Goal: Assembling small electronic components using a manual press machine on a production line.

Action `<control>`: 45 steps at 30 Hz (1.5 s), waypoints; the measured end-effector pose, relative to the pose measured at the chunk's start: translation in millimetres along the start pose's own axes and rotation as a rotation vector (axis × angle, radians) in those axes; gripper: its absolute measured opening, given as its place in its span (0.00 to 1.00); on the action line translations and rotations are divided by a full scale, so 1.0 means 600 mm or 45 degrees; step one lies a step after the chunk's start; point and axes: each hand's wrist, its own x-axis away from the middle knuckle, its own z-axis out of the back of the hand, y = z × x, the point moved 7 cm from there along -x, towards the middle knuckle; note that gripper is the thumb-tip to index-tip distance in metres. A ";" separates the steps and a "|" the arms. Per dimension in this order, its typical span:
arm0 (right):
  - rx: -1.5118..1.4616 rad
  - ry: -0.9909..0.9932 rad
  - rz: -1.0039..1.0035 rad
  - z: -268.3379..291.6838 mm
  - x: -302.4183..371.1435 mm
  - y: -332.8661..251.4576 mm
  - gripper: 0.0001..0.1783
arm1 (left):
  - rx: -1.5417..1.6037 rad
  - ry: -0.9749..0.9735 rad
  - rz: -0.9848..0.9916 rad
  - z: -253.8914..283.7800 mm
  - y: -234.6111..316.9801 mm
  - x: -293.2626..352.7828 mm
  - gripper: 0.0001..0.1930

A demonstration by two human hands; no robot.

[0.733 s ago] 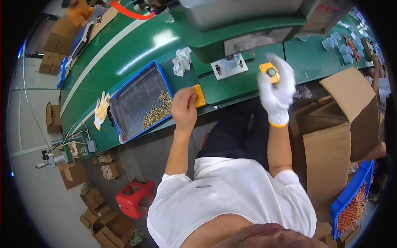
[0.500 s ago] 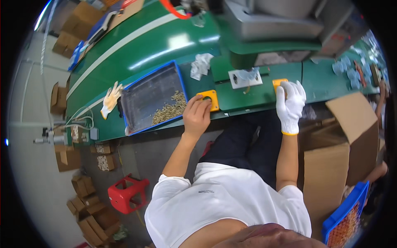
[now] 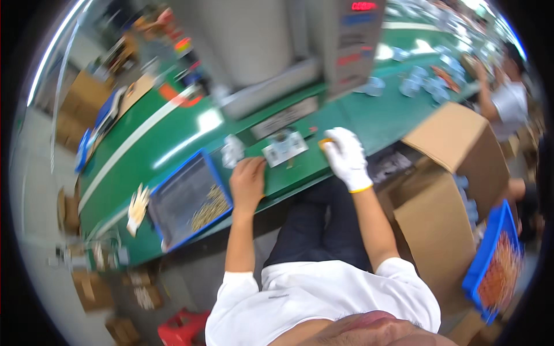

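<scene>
My bare left hand [image 3: 248,181] rests at the table's edge, over the spot of a yellow button box that it almost wholly covers. Its fingers are slightly blurred but look stretched forward, around nothing I can see. My right hand [image 3: 346,158], in a white knit glove, lies over a second yellow button box [image 3: 325,143], fingers extended. Between the hands sits a pale metal plate [image 3: 285,150] bearing a small bluish, see-through piece, blurred. Behind it stands a large grey machine [image 3: 271,86] with a red-lit display.
A blue-rimmed tray [image 3: 173,190] holds small brass-coloured parts, with a loose glove [image 3: 138,209] beside it. Crumpled plastic [image 3: 233,151] lies near my left hand. On the right are an open carton [image 3: 430,213], a blue crate [image 3: 490,265], clear plastic parts [image 3: 424,82] and another person [image 3: 508,104].
The view has swung toward the right, showing the machine's display and the co-worker. Both hands stay by their button boxes; my left hand now hides its box almost fully.
</scene>
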 end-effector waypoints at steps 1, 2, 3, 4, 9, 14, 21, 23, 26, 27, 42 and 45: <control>-0.032 -0.009 -0.023 -0.004 0.000 0.001 0.18 | 0.022 0.010 0.014 0.002 -0.006 -0.001 0.04; -0.068 -0.019 -0.043 -0.004 -0.001 0.009 0.18 | 0.041 0.021 0.032 0.000 -0.008 -0.001 0.05; -0.029 0.011 -0.069 -0.005 0.000 0.013 0.18 | 0.018 0.017 0.065 0.005 -0.008 0.002 0.05; -0.040 0.031 -0.061 -0.003 0.001 0.015 0.17 | -0.006 0.012 0.100 0.006 -0.005 0.003 0.05; -0.089 0.011 -0.088 0.018 0.005 0.024 0.17 | 0.069 -0.086 0.090 -0.014 0.010 0.007 0.05; -0.145 0.010 -0.117 0.018 0.013 0.020 0.17 | 0.031 -0.045 0.048 -0.008 0.008 0.016 0.04; -0.073 -0.024 -0.122 -0.001 0.001 0.018 0.16 | 0.099 -0.053 0.099 0.001 -0.016 0.016 0.04; -0.088 0.028 -0.142 0.011 -0.001 0.031 0.15 | 0.216 -0.028 0.062 0.001 0.005 -0.005 0.05; -0.206 0.072 -0.139 0.006 -0.002 0.045 0.15 | 0.233 0.008 0.062 0.013 0.025 -0.043 0.05; -0.233 0.096 -0.133 0.004 -0.001 0.045 0.15 | 0.252 -0.017 0.072 0.016 0.031 -0.057 0.06; -0.409 0.067 -0.281 -0.015 0.013 0.064 0.17 | -0.116 -0.670 0.162 -0.055 0.065 -0.181 0.16; -0.440 0.040 -0.318 -0.021 0.019 0.066 0.17 | -0.123 -0.707 0.069 -0.072 0.055 -0.191 0.16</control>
